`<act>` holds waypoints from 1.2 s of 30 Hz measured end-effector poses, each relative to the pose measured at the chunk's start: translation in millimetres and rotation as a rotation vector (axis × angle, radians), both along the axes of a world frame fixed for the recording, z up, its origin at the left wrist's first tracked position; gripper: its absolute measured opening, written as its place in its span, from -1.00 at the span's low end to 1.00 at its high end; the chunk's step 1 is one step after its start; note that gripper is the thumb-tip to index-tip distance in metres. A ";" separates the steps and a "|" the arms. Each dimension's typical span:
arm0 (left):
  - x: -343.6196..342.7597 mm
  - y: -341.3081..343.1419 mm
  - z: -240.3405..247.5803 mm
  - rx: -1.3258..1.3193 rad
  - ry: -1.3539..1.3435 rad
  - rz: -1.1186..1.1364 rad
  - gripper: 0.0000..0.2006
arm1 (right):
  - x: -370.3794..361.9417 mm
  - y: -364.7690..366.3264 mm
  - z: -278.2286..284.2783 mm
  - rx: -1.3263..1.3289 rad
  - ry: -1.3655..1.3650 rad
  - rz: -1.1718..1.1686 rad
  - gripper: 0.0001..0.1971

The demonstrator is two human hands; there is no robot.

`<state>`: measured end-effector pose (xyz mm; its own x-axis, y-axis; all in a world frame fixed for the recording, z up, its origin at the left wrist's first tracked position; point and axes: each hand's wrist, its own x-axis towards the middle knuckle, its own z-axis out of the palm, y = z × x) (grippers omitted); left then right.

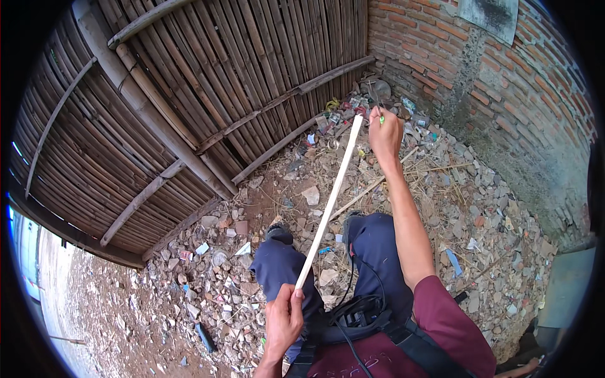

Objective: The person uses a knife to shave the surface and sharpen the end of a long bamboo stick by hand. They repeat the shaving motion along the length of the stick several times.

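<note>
My left hand, low in front of my body, is closed on the near end of a long, pale bamboo strip. The strip slants up and away to the right, and its far end comes close to my right hand without visibly touching it. With the arm stretched forward, my right hand is closed round a slim knife-like tool. A bit of green shows at its grip, and a thin dark metal part points away from me. Its exact shape is hard to make out against the rubble.
Stones, brick bits and litter cover the ground around my bent legs. A bamboo slat wall stands at the left, a brick wall at the right. Another thin stick lies between them. Cables hang at my waist.
</note>
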<state>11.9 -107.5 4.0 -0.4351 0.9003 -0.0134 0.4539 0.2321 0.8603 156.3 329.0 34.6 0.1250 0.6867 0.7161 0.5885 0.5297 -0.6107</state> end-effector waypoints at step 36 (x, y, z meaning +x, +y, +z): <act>9.0 76.0 22.4 0.137 -0.133 0.005 -0.90 | -22.5 -168.6 -35.4 -0.055 -0.252 0.454 -0.92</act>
<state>21.0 -31.5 26.4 -0.4423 0.8954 0.0515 0.3335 0.1110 0.9362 133.8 160.4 -0.8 -0.3662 0.6687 0.6471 0.4391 0.7373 -0.5133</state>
